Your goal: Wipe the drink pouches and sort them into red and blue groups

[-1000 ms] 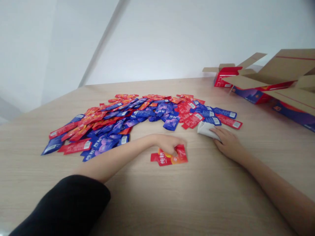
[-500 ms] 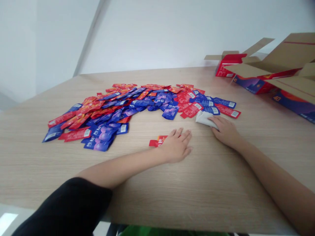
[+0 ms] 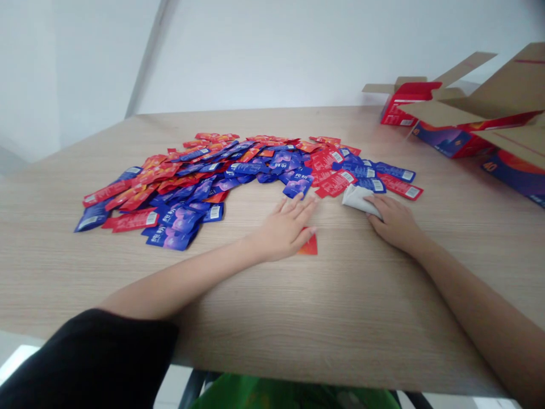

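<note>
My left hand (image 3: 283, 230) reaches over the table with its fingers spread. Its fingertips are at the near edge of a blue packet (image 3: 298, 186); whether they touch it I cannot tell. An orange-red packet (image 3: 309, 244) lies on the table, partly hidden under that hand. My right hand (image 3: 394, 221) has its fingers closed on a folded white cloth (image 3: 360, 200), which rests on the table beside several red and blue packets. A curved heap of red packets (image 3: 164, 170) and blue packets (image 3: 181, 216) spreads beyond both hands.
At the right stand open cardboard boxes: a small red box (image 3: 395, 111), a blue and red box (image 3: 443, 139) and another blue box (image 3: 517, 176), flaps spread outward. A white wall (image 3: 264, 51) rises behind the wooden table (image 3: 332, 318).
My left hand has moved forward and slightly left, toward the blue packet. A different part of the orange-red packet now shows, at its right. My right hand still holds the cloth.
</note>
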Motion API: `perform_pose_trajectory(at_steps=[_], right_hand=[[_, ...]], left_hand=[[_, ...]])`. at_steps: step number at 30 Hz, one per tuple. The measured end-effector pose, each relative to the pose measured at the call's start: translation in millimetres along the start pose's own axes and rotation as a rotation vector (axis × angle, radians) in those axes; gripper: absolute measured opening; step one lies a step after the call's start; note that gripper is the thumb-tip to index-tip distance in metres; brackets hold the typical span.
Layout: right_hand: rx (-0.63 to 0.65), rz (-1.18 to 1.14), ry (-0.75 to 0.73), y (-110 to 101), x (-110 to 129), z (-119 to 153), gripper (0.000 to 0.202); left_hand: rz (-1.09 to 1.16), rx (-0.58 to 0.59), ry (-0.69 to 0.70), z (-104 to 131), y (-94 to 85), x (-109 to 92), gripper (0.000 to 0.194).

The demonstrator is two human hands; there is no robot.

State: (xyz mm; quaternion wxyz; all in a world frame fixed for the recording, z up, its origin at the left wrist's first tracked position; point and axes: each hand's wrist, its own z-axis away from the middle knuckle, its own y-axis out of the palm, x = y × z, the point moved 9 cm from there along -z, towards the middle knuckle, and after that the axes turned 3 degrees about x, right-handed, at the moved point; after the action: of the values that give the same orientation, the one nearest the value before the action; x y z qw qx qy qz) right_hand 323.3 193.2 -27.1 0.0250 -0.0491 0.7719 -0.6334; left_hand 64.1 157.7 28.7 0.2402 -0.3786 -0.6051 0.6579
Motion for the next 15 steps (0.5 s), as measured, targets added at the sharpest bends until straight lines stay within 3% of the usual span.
perform_pose_trajectory(at_steps=[2,4,9,11,13,15], right_hand=[[0.001,-0.001,-0.004,1,-1,-1,0.052],[-0.003,-0.006,0.008,2,-2,0,0.053],[-0.094,0.009,0.045,-10,7,7,0.055],[-0.207,0.023,0.032,-27,21,13,0.054],[-0.294,-0.025,-0.040,-45,49,19,0.050],[-0.263,-0.166,-0.182,-56,88,20,0.046]], left_hand=[[-0.008,-0.093,-0.022,14,-22.0,10,0.061],[-0.019,-0.091,-0.063,29,-21.4,21,0.061],[-0.002,0.106,-0.120,50,33.2,37,0.063],[0.052,0.080,-0.109,48,35.7,41,0.060],[0.134,0.020,-0.095,44,25.7,46,0.056],[0.235,-0.025,-0.099,40,12.5,49,0.046]])
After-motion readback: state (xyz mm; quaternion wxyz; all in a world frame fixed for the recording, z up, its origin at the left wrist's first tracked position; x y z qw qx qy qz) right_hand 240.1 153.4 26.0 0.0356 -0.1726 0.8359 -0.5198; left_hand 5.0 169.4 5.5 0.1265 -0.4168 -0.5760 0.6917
